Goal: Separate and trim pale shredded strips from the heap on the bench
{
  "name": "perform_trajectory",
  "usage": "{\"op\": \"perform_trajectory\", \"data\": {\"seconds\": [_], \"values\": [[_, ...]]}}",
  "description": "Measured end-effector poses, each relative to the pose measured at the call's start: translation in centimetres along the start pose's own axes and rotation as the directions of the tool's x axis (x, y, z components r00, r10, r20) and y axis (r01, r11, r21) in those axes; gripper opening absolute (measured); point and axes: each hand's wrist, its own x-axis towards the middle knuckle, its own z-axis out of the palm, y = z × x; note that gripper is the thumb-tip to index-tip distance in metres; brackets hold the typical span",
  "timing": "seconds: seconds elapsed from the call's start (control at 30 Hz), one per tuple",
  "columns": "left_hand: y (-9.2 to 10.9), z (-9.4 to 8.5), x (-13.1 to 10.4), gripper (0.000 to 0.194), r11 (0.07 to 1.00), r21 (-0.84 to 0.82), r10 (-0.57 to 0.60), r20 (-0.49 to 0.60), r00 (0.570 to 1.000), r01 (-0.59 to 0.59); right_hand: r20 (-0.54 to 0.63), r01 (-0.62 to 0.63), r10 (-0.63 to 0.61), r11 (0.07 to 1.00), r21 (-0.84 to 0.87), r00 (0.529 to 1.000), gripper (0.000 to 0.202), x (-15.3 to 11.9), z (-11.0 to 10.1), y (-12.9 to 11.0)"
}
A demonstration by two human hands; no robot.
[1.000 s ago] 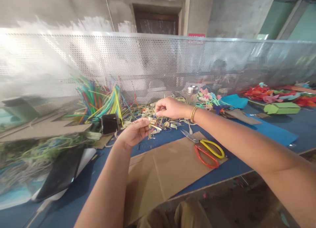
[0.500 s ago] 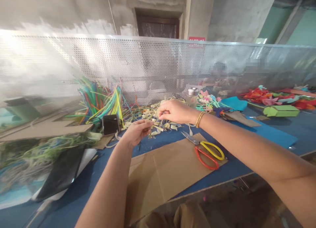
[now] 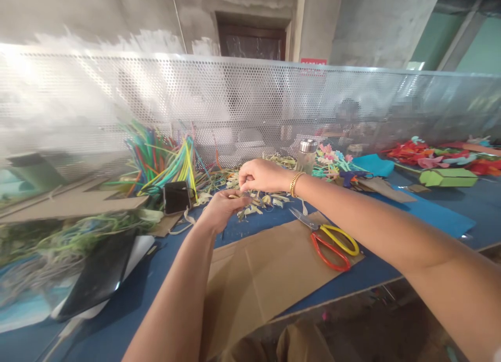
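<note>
My left hand [image 3: 225, 208] is closed in a pinch low over the blue table [image 3: 164, 278]; whatever sits between its fingertips is too small to make out. Just above and to the right of it, my right hand [image 3: 263, 175] is also pinched, fingers pointing down, with its hold hidden. Behind and beneath both hands lies a heap of pale, dry leaf-like scraps [image 3: 270, 200]. Scissors [image 3: 319, 229] with one yellow and one red handle rest, blades slightly apart, on a brown cardboard sheet [image 3: 250, 283] in front of me.
Colourful pipe-cleaner-like stems [image 3: 160, 158] and a phone [image 3: 177, 197] stand at the left. A glass bottle [image 3: 307, 155] is behind my right hand. Cardboard [image 3: 66, 197] and a dark folder [image 3: 97, 278] lie left; blue sheets [image 3: 434, 210] and a green box [image 3: 448, 176] lie right. A perforated metal screen [image 3: 250, 101] closes the back.
My right hand has shifted left, nearer to my left hand. The left hand has moved slightly right and its fingers have tipped over. The scissors and cardboard lie as before.
</note>
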Motion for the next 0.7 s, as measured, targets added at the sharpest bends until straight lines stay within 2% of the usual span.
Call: {"op": "perform_trajectory", "data": {"seconds": [0.17,0.37,0.47,0.6,0.7], "values": [[0.2,-0.2,0.1,0.023,0.997,-0.053,0.046,-0.048,0.998,-0.049,-0.034,-0.103,0.112,0.975,0.199,0.993,0.014,-0.3,0.8,2.1],[0.2,-0.1,0.3,0.027,0.980,-0.178,0.054,-0.170,0.984,-0.085,-0.059,-0.142,0.164,0.951,0.273,0.985,0.011,-1.6,1.8,2.7],[0.0,-0.1,0.6,0.029,0.984,-0.166,0.031,-0.213,0.977,-0.067,-0.080,-0.133,0.151,0.972,0.196,0.985,0.011,-2.1,1.9,2.5],[-0.7,-0.4,1.0,0.027,0.999,0.003,0.035,-0.256,0.966,-0.035,-0.127,-0.078,0.073,0.996,-0.031,0.989,0.011,-2.7,1.6,1.7],[-1.2,-0.5,1.2,0.025,0.993,0.115,0.067,-0.271,0.960,-0.037,-0.091,-0.016,0.001,0.987,-0.161,0.996,0.013,-2.8,1.5,0.9]]}}
